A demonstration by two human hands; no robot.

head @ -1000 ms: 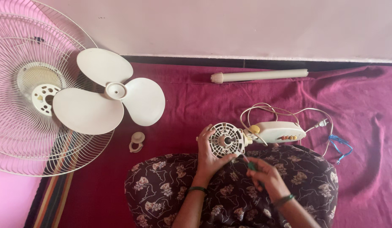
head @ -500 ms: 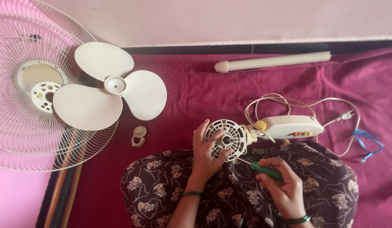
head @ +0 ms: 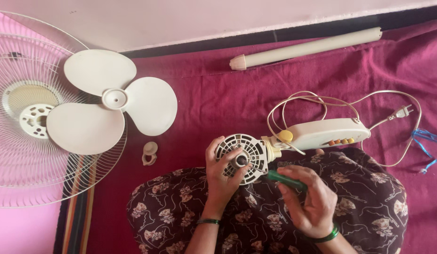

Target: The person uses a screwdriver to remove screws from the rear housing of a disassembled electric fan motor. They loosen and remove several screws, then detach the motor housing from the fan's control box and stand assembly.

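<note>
Left hand [head: 224, 175] cupped around the round vented fan motor housing [head: 242, 157] to steady it over the lap — right hand [head: 309, 202] clenched on a green-handled screwdriver [head: 285, 180], tip angled toward the housing's rim, blade [head: 108, 110] laid aside.

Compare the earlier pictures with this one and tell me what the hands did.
The right hand, holding the green screwdriver, moved up toward the fan motor. The left hand stayed gripping the motor. The fan blade, grille and tube stayed put.
</note>
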